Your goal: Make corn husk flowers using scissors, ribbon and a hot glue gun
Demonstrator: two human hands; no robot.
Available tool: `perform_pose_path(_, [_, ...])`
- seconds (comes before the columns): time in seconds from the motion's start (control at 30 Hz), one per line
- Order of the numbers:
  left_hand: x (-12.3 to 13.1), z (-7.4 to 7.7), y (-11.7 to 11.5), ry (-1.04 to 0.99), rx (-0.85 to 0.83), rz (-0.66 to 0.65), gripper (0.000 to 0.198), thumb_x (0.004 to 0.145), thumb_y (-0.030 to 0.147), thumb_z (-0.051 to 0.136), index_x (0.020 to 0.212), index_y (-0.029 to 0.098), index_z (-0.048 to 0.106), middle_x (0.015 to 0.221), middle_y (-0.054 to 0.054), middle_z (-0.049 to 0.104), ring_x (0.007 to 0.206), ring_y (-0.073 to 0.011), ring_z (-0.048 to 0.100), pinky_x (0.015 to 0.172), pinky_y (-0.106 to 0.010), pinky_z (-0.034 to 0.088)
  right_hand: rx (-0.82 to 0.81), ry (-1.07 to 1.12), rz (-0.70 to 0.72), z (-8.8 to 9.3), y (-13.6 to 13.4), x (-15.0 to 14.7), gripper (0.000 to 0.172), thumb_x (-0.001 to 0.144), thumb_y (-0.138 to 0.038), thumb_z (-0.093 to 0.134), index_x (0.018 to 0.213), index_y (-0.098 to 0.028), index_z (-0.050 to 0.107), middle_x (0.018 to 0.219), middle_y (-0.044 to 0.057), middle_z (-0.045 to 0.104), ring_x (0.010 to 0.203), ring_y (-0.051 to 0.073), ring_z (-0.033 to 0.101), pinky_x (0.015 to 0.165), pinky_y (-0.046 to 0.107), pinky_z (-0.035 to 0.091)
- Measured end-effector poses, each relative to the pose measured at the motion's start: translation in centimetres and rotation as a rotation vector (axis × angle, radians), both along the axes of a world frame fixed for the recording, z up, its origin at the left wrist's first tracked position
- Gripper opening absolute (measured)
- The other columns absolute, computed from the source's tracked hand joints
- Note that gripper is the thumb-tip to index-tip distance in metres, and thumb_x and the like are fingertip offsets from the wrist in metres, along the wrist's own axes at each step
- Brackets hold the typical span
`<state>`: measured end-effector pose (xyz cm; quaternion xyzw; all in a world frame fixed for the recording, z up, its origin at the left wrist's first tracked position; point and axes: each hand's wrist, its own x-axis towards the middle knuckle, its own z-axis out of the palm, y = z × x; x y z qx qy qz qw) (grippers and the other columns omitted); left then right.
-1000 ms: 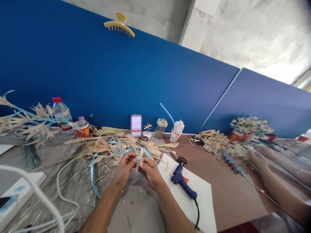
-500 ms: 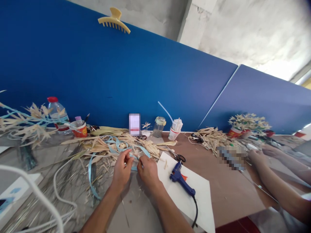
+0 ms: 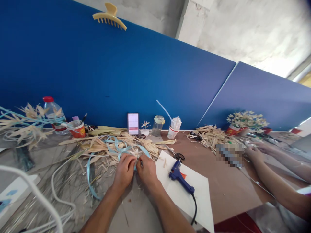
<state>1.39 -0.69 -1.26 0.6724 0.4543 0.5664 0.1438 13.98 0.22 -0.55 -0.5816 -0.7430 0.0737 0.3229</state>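
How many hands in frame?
4: the wearer's left hand and right hand at centre, plus a co-worker's near hand and far hand at right. No others visible.

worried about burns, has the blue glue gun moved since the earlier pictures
No. The blue glue gun lies at the same spot on the white sheet; only the view shifted.

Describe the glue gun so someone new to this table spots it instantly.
Below the blue partition, find the white sheet just right of the camera wearer's right hand. The glue gun lies on that sheet. It is dark blue with an orange trigger and black cord, unlike the black-handled scissors beside it.
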Motion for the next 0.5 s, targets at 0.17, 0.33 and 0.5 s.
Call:
perform_pose_path(0.17, [-0.6,0.3,0.2,-0.183,-0.099,0.067,0.024,0.086,0.035,0.051,0.100,0.019,0.062,0.082,-0.003,0.057,0.068,-0.0167,0.053,0.065,-0.030,0.046,0.085,-0.238,-0.040,0.4,0.0,0.0,0.013,0.083,-0.013,0.050,0.077,-0.017,0.061,0.076,0.007,0.069,0.069,0.019,0.059,0.067,0.029,0.033])
perform_pose_path(0.33, [-1.3,0.8,0.8,-0.138,-0.116,0.213,0.021,0.078,0.041,0.062,0.079,0.020,0.065,0.074,0.000,0.053,0.065,-0.0167,0.050,0.062,-0.030,0.044,0.070,-0.342,0.035,0.7,-0.5,-0.7,0.012,0.085,-0.016,0.051,0.081,-0.017,0.062,0.079,0.006,0.069,0.071,0.020,0.061,0.069,0.031,0.034])
perform_pose_path(0.5, [-1.1,1.1,0.8,-0.042,-0.098,0.277,0.018,0.077,0.036,0.061,0.070,0.020,0.064,0.072,-0.001,0.054,0.063,-0.0165,0.050,0.062,-0.030,0.044,0.030,-0.366,0.076,0.9,-0.7,-1.0,0.011,0.085,-0.016,0.051,0.085,-0.016,0.062,0.084,0.007,0.069,0.076,0.021,0.063,0.071,0.033,0.035])
